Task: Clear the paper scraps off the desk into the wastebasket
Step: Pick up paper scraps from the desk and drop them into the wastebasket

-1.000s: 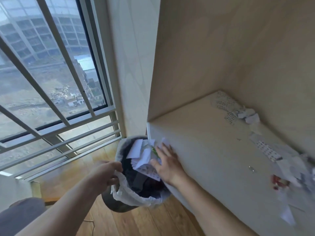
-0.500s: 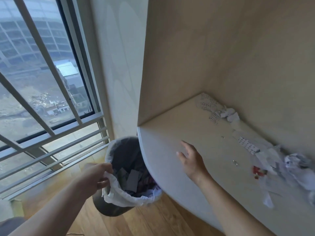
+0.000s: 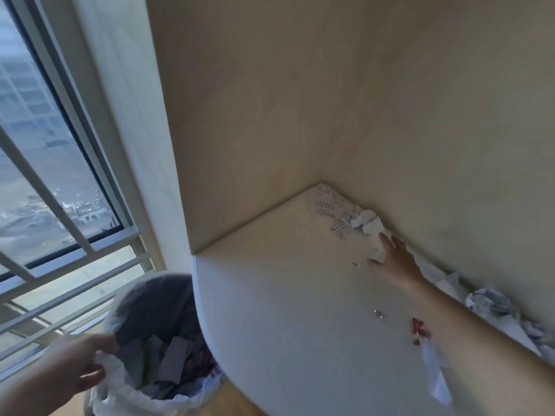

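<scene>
My left hand [image 3: 76,367] grips the near rim of the wastebasket [image 3: 144,295], which has a white liner and holds several paper pieces. It stands on the floor against the desk's left edge. My right hand [image 3: 396,259] is stretched out over the desk [image 3: 285,310] with fingers spread, lying on white scraps by the back wall. Crumpled white scraps [image 3: 365,220] and printed scraps [image 3: 326,204] lie in the far corner just beyond its fingertips. More crumpled paper [image 3: 489,301] lines the wall to the right of my forearm. A red and white scrap [image 3: 420,328] lies nearer the front.
The desk sits in a wooden alcove with walls behind and on the left. A window with white bars [image 3: 60,205] is at the left. Two small metal bits [image 3: 379,314] lie on the desk. Wooden floor [image 3: 228,403] shows below the basket.
My right hand has left the wastebasket, where it dropped a handful of scraps, and reached across the desk to the scraps near the far corner. The left hand keeps its hold on the rim.
</scene>
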